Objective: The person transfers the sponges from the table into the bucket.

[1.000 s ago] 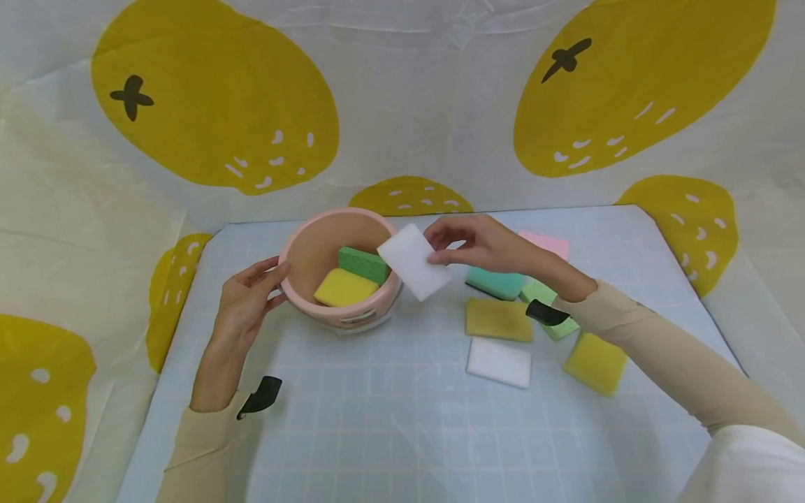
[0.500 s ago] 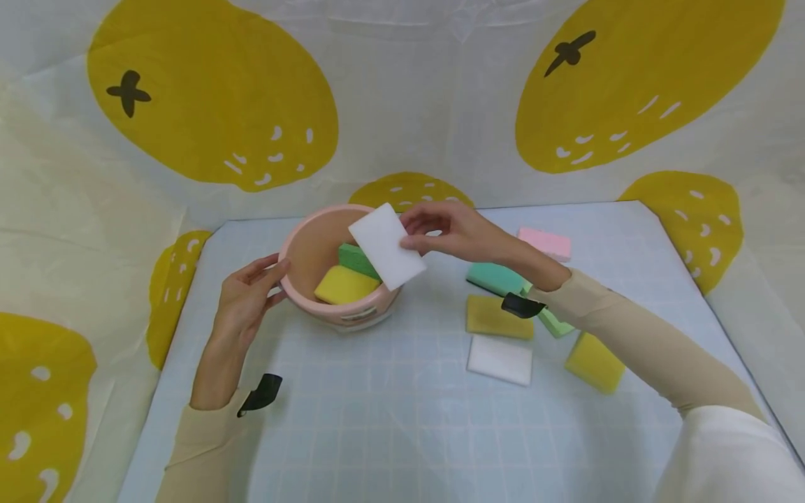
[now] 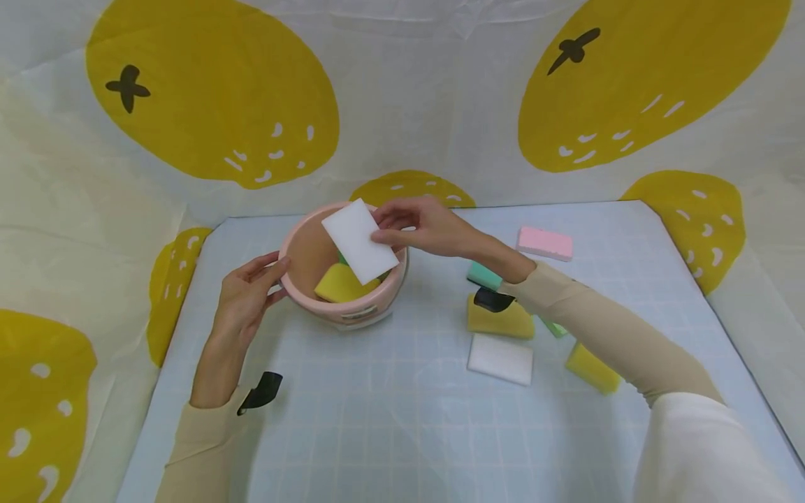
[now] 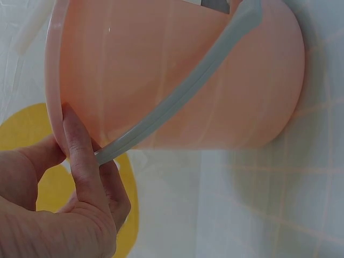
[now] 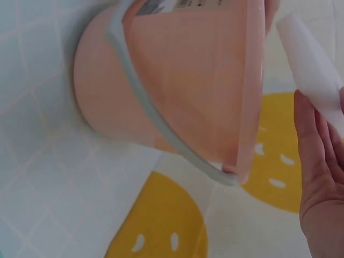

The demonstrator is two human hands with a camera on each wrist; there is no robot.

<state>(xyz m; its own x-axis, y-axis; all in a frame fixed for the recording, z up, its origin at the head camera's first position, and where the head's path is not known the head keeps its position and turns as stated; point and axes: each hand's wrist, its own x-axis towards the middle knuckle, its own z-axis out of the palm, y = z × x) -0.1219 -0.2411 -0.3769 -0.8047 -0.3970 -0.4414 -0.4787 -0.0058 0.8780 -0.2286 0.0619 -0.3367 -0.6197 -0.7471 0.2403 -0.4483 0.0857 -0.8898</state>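
Observation:
A pink bucket (image 3: 302, 279) stands at the back left of the table, its grey handle (image 4: 183, 97) hanging down along the side. My left hand (image 3: 248, 297) grips the bucket's rim at its left, thumb and fingers on either side of the wall. Above the bucket's mouth, my right hand (image 3: 424, 227) pinches a white sponge (image 3: 360, 241) by its right edge, also seen as a thick white slab in the right wrist view. Inside the bucket lies a yellow sponge (image 3: 339, 285). Behind it a green sponge (image 3: 342, 258) is mostly hidden by the white one.
Right of the bucket lie a pink sponge (image 3: 544, 243), a teal sponge (image 3: 483, 274), an olive-yellow sponge (image 3: 497, 320), a second white sponge (image 3: 500, 359) and a yellow sponge (image 3: 593, 368). A light green sponge (image 3: 555, 327) is mostly under the right forearm. A fruit-printed sheet (image 3: 428, 105) rises behind.
My right hand has carried the white sponge leftward, from beside the bucket's right rim to over its mouth, covering most of the green sponge. My left hand keeps its grip on the rim.

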